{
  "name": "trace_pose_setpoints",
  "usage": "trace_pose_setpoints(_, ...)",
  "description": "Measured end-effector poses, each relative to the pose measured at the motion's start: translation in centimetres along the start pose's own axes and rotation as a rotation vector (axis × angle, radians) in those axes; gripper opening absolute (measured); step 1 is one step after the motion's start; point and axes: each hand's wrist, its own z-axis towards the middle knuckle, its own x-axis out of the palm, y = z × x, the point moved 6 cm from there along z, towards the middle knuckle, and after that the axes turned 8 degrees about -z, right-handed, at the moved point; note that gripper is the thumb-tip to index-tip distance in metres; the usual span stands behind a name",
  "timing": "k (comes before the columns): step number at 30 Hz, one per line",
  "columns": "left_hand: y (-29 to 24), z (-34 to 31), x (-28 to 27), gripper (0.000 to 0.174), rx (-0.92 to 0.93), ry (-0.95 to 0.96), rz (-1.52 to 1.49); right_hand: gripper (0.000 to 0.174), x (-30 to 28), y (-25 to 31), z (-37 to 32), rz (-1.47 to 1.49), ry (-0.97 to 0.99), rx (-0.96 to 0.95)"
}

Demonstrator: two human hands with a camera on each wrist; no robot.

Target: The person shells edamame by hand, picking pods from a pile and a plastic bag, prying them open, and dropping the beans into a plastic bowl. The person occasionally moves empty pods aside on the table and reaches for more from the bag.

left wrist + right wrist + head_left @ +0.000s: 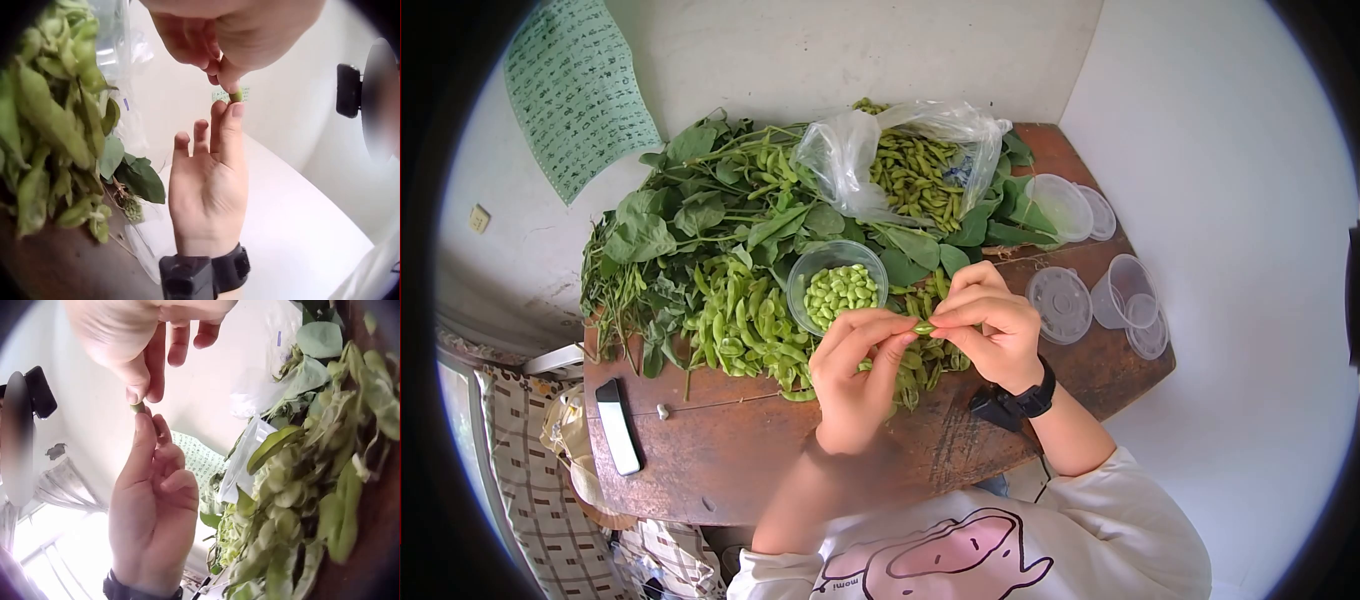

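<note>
Between both hands a small green soybean pod [923,327] is pinched, one end in each hand's fingertips. My left hand [852,368] holds it with thumb and forefinger, and my right hand [995,325] pinches the other end the same way. In the left wrist view the pod [235,95] sits right at the meeting fingertips; the fingers cover most of it. Just behind the hands stands a clear plastic bowl [794,275] holding shelled green beans [840,293]. A heap of pods [745,315] lies left of the bowl and reaches under the hands.
Leafy bean stalks [690,215] spread across the back of the wooden table [730,450]. A clear bag [840,160] of pods lies on them. At right are a clear tub [1108,298] and plastic lids [1060,305]. A phone [620,435] rests near the left edge.
</note>
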Motion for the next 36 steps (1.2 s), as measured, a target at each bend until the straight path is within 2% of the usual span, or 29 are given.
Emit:
trace_pose_setpoints(2,-0.5,0.1,0.0,0.014,0.084,0.018,0.105,0.017,-0.1,0.2,0.2,-0.064,0.012,-0.018)
trace_pose_setpoints(11,-0.4,0.2,0.0,0.019,0.177,0.046,0.303,0.017,0.3,-0.3,0.1,-0.159,0.042,-0.021)
trace_pose_setpoints(17,-0.5,0.0,0.5,0.022,0.313,0.035,0.491,0.018,0.6,-0.5,0.0,-0.246,0.04,-0.081)
trace_pose_setpoints(23,-0.6,-0.4,1.2,0.021,0.363,0.064,0.673,0.018,1.1,-0.3,-0.1,-0.353,0.05,-0.155)
trace_pose_setpoints(25,-0.4,-0.6,1.4,0.021,0.361,0.079,0.713,0.016,1.4,0.5,-0.1,-0.496,0.07,-0.224)
trace_pose_setpoints(29,-0.2,-0.7,1.8,0.017,0.351,0.105,0.778,0.015,1.6,0.8,-0.3,-0.6,0.08,-0.304)
trace_pose_setpoints(33,-0.6,-0.5,1.6,0.014,0.326,0.057,0.726,0.02,1.6,1.4,-0.3,-0.616,0.077,-0.296)
trace_pose_setpoints(35,-0.1,-0.3,1.0,0.014,0.211,0.009,0.657,0.025,1.4,1.6,0.0,-0.631,0.059,-0.244)
trace_pose_setpoints(36,-0.1,-0.3,1.0,0.014,0.226,0.006,0.656,0.028,1.3,1.8,0.0,-0.607,0.064,-0.276)
